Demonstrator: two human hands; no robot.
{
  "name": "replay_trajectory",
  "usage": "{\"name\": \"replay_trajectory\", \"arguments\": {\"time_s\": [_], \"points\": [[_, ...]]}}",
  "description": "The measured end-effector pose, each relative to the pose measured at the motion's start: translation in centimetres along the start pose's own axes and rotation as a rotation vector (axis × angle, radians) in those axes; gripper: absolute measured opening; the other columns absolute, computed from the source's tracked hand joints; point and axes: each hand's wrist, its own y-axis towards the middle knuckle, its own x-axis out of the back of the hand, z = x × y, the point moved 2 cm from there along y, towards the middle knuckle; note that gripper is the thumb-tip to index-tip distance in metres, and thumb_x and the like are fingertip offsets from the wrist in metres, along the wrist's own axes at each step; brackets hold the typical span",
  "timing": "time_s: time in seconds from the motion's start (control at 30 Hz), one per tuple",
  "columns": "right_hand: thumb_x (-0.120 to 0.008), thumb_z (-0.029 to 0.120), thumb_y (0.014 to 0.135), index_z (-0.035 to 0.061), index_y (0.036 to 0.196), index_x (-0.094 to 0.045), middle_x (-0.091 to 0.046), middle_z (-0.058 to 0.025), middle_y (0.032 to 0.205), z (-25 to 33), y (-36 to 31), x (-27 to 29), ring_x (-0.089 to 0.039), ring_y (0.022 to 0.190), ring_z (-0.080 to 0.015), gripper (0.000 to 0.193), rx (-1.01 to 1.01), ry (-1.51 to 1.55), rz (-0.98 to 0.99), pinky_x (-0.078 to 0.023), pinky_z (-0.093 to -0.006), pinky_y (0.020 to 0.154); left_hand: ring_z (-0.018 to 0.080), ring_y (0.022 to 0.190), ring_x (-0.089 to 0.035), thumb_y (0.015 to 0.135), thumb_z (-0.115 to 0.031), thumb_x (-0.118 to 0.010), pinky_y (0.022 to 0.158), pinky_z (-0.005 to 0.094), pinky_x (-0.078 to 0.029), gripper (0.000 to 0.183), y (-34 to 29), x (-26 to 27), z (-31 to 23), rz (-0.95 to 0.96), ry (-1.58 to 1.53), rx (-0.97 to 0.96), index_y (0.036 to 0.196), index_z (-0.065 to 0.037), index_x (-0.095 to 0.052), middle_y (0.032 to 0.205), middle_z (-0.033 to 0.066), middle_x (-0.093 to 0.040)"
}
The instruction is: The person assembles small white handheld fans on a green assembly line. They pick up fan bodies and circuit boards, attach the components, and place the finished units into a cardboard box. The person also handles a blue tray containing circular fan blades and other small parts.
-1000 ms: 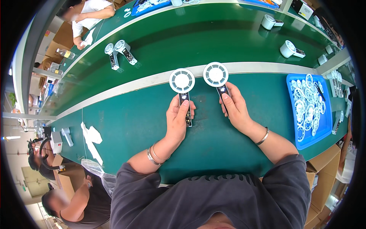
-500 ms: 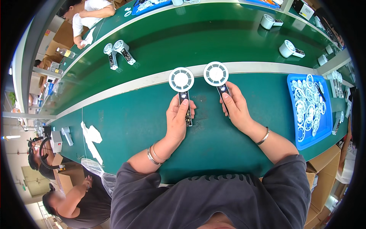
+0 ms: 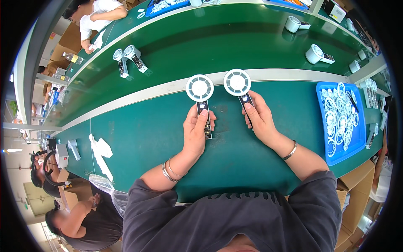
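My left hand is closed round the handle of a white handheld fan, thumb lying on the dark circuit board that shows along the handle. A second, similar handheld fan is in my right hand, whose thumb presses the front of its handle. Both round, slotted heads point away from me, side by side with a small gap between them. They are held up over the green table. My fingers hide parts of both handles.
A blue tray of white rings stands at right. More fans lie on the shelf beyond: a pair at left and another at right. White cloth lies left. Other people work at far left and lower left.
Both fans stay in my hands, almost unmoved. At lower left, another person's forearm and hand have shifted slightly.
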Motion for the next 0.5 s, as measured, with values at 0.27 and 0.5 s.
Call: {"name": "replay_trajectory", "arguments": {"time_s": [0.27,0.5], "points": [[-0.045,0.020,0.096,-0.0027,0.124,-0.040,-0.050,-0.0023,0.076,0.03,-0.04,-0.15,-0.045,0.056,-0.0057,0.036,-0.002,0.016,-0.001,-0.039,-0.0204,0.049,0.0073,0.066,-0.051,0.094,-0.024,-0.050,0.058,0.0210,-0.043,0.026,-0.13,0.19,-0.05,0.018,0.016,0.003,0.110,-0.003,-0.049,0.082,0.0043,-0.058],[-0.041,0.026,0.097,0.0005,0.130,-0.036,-0.051,-0.0024,0.082,-0.16,-0.08,-0.05,-0.046,0.058,-0.0055,0.042,-0.008,-0.026,0.042,-0.040,-0.0193,0.047,0.0092,0.064,-0.051,0.094,-0.024,-0.048,0.056,0.0227,-0.043,0.020,-0.13,0.18,-0.10,-0.004,0.007,-0.001,0.101,-0.005,-0.050,0.081,0.0059,-0.058]]}}
